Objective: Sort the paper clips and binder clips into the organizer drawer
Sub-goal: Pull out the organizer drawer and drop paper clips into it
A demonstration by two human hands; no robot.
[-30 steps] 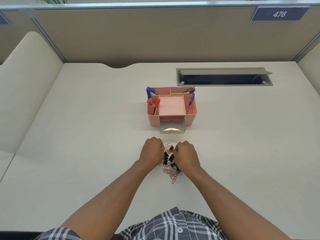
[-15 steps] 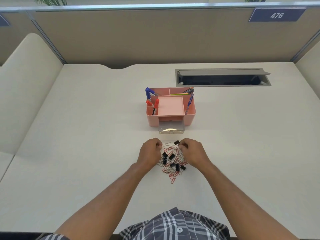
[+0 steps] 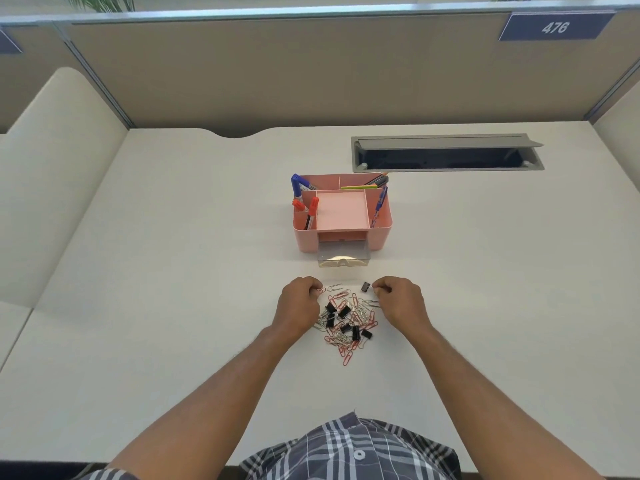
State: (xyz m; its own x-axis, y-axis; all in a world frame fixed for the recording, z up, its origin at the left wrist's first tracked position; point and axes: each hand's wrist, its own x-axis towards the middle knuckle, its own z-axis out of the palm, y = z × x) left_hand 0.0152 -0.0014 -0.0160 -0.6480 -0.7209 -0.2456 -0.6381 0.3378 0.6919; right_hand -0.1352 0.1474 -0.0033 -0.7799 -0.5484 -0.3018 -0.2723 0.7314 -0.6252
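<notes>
Head view: your desk (image 3: 173, 306), mid-frame.
Organizer (image 3: 343, 216): pink, pens in the side slots; clear drawer (image 3: 344, 257) pulled open.
Clip pile (image 3: 346, 323): lower centre, between your hands.
Right hand (image 3: 401, 299): pinches a binder clip (image 3: 365, 287).
Left hand (image 3: 299, 303): fingers curled, pinching a paper clip (image 3: 321, 291).
Room: bare desk either side.

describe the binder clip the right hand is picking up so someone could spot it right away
Start at the pink plastic desk organizer and its clear pulled-out drawer. Just nearer the person, the right hand pinches a small black binder clip. It alone sits apart, beyond the mixed clip pile.
</notes>
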